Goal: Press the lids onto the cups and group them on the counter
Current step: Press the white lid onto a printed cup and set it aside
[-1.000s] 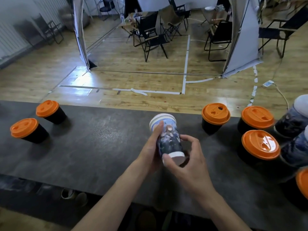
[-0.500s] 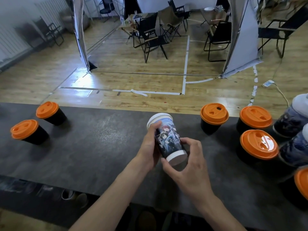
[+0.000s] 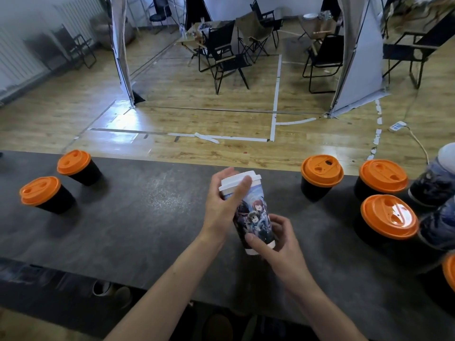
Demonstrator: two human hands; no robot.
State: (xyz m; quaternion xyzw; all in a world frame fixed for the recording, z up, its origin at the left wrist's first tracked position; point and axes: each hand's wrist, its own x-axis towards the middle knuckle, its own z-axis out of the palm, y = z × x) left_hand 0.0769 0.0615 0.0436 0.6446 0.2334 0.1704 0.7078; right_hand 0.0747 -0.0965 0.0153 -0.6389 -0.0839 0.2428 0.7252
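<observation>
A tall printed cup (image 3: pixel 254 217) with a white lid (image 3: pixel 240 179) is held tilted above the dark counter (image 3: pixel 147 217), in the middle of the view. My left hand (image 3: pixel 221 205) grips its upper part, thumb lying across the lid's rim. My right hand (image 3: pixel 275 242) holds the white base, thumb and fingers curled round it. Two black cups with orange lids (image 3: pixel 73 162) (image 3: pixel 40 190) stand at the left. Three more black cups with orange lids (image 3: pixel 322 171) (image 3: pixel 382 175) (image 3: pixel 389 216) stand at the right.
Two printed cups (image 3: pixel 435 178) (image 3: pixel 440 225) with white lids stand at the far right edge, and part of another orange lid (image 3: pixel 449 271) shows below them. The counter's far edge borders a wooden floor with folding chairs (image 3: pixel 229 60) and white panels beyond.
The printed cup has been raised and turned more upright, with its lid end higher. My left thumb has slid up onto the lid's rim. My right hand stays at the base.
</observation>
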